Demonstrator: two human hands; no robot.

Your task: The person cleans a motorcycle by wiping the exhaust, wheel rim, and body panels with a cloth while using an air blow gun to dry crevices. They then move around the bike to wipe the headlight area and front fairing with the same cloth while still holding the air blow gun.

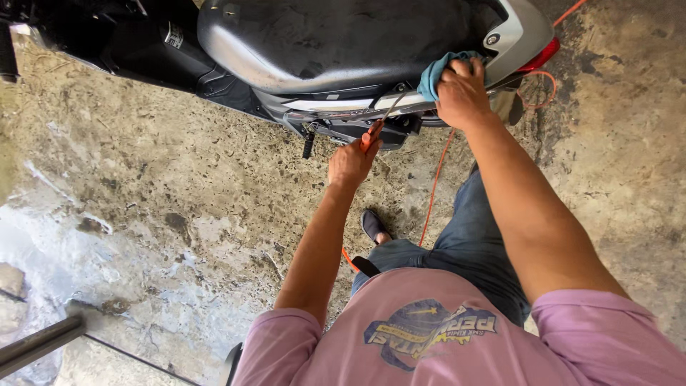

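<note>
Two hands at the rear flank of a scooter (343, 43) parked on wet concrete.

An orange hose (434, 186) runs down the floor (179, 207) between the arms, past a foot (373, 225), and loops behind the tail light (543, 56). A kick peg (308, 145) juts below the side panel; a metal bar (36, 345) lies lower left. Bare floor spreads left and right. The left hand (351, 161) is fisted round an orange-handled air gun (373, 134), its thin nozzle reaching the panel. The right hand (463, 91) presses a blue cloth (439, 71) against the body by the seat's edge, fingers curled over it.
</note>
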